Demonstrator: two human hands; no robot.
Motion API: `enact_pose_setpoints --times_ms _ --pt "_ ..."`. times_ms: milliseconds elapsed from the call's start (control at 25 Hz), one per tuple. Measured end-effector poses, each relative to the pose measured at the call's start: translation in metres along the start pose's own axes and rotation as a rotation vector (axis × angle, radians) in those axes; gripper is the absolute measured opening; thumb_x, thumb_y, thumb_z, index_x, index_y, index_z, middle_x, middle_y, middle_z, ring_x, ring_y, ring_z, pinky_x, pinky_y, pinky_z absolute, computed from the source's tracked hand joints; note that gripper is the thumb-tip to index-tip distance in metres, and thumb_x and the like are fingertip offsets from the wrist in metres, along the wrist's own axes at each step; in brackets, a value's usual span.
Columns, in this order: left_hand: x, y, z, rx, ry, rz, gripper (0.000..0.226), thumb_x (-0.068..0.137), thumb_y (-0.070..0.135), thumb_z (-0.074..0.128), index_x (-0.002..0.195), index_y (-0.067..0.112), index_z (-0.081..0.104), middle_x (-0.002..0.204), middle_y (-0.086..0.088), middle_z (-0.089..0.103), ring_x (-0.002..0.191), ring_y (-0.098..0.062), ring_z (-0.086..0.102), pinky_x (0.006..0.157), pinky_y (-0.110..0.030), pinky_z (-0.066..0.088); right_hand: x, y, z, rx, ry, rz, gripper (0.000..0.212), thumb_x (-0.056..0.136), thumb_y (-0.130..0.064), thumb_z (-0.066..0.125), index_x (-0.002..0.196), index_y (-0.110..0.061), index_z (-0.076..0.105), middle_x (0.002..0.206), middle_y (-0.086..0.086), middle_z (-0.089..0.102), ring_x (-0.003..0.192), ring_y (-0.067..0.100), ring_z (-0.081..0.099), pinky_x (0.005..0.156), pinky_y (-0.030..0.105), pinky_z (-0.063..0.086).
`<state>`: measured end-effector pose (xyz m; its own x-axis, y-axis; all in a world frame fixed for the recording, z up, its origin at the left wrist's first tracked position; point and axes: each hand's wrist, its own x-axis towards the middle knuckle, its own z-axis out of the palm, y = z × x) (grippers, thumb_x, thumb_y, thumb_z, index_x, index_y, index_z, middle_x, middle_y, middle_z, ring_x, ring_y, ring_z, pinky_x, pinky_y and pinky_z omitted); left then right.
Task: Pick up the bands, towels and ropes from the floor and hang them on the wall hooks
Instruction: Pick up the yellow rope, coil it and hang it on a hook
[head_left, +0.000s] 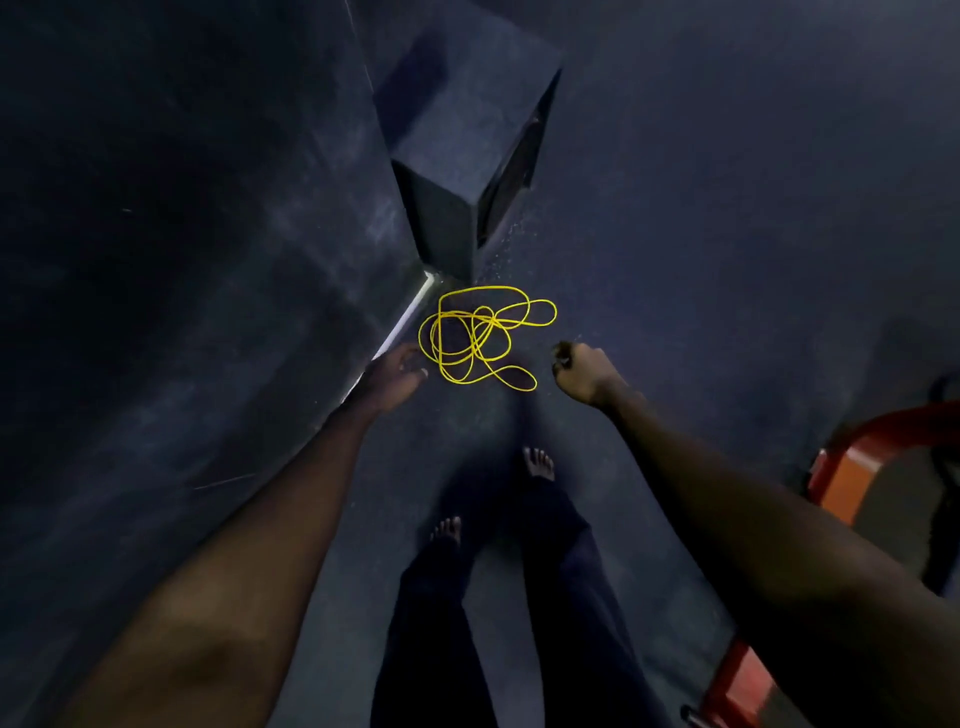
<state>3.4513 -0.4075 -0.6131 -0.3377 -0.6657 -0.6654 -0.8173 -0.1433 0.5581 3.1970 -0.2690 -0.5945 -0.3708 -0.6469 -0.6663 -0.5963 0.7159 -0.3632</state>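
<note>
Both hands reach down at mid-frame, my left hand (400, 366) loosely open at the edge of the tangled yellow rope (483, 335) on the floor (675, 260), right hand (582, 371) curled empty; loops may snag or trail underfoot.

Yellow rope (483, 335), dark grey floor (701, 260)

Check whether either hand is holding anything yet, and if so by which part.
Nothing is visibly held. The yellow rope lies tangled on the floor; the left hand reaches open beside it, and the right hand is curled, apparently empty.
</note>
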Motion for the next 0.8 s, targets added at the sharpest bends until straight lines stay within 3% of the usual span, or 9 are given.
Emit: enact_pose_setpoints --times_ms 80,160,280,440,560,720,800 --pt "0.056 -0.020 0.035 -0.006 -0.026 -0.030 0.046 0.088 0.006 0.065 0.133 0.009 0.055 0.136 -0.011 0.057 0.126 -0.026 0.054 0.104 -0.033 0.044 0.060 0.023 0.025 0.013 -0.019 0.015 0.023 0.091 -0.011 0.048 0.105 -0.007 0.065 0.113 0.021 0.069 0.108 0.039 0.063 0.083 0.037 0.048" --pt "0.110 -0.045 0.072 0.007 -0.068 -0.075 0.047 0.090 0.006 0.064 0.136 0.009 0.052 0.135 -0.007 0.056 0.124 -0.023 0.054 0.098 -0.025 0.041 0.120 0.049 0.058 0.014 -0.025 0.049 0.027 0.092 -0.008 0.047 0.110 -0.002 0.066 0.115 0.024 0.068 0.110 0.040 0.062 0.085 0.039 0.048" --pt "0.189 -0.095 0.129 0.011 -0.078 -0.120 0.048 0.088 0.010 0.066 0.134 0.012 0.054 0.131 -0.014 0.061 0.118 -0.025 0.059 0.093 -0.028 0.045 0.210 0.085 0.127 0.013 -0.074 0.075 0.027 0.095 -0.011 0.050 0.114 0.001 0.066 0.117 0.027 0.066 0.113 0.042 0.061 0.089 0.043 0.048" --pt "0.287 -0.163 0.187 -0.019 -0.018 -0.151 0.043 0.088 0.002 0.064 0.130 0.006 0.057 0.129 -0.019 0.061 0.107 -0.016 0.055 0.081 -0.022 0.038 0.324 0.125 0.230 -0.049 -0.173 0.049 0.026 0.095 -0.015 0.053 0.113 0.001 0.065 0.115 0.028 0.066 0.114 0.039 0.062 0.079 0.039 0.046" --pt "0.329 -0.207 0.211 -0.029 -0.006 -0.140 0.044 0.089 0.003 0.063 0.131 0.009 0.056 0.134 -0.014 0.059 0.119 -0.023 0.057 0.087 -0.020 0.038 0.388 0.140 0.281 -0.202 -0.211 -0.053 0.037 0.094 -0.017 0.058 0.125 0.001 0.058 0.129 0.025 0.060 0.121 0.040 0.056 0.092 0.043 0.046" --pt "0.359 -0.262 0.236 0.017 0.012 -0.145 0.047 0.089 0.007 0.064 0.135 0.014 0.055 0.135 -0.010 0.059 0.118 -0.025 0.058 0.086 -0.019 0.038 0.456 0.147 0.340 -0.293 -0.173 -0.133 0.065 0.091 -0.023 0.063 0.147 -0.004 0.036 0.148 0.022 0.038 0.132 0.045 0.042 0.105 0.050 0.041" --pt "0.367 -0.277 0.242 0.022 0.028 -0.162 0.048 0.089 0.007 0.064 0.136 0.015 0.055 0.136 -0.010 0.058 0.118 -0.025 0.058 0.086 -0.019 0.038 0.475 0.141 0.356 -0.354 -0.144 -0.155 0.069 0.089 -0.028 0.065 0.148 -0.009 0.034 0.151 0.017 0.034 0.134 0.043 0.038 0.105 0.053 0.039"
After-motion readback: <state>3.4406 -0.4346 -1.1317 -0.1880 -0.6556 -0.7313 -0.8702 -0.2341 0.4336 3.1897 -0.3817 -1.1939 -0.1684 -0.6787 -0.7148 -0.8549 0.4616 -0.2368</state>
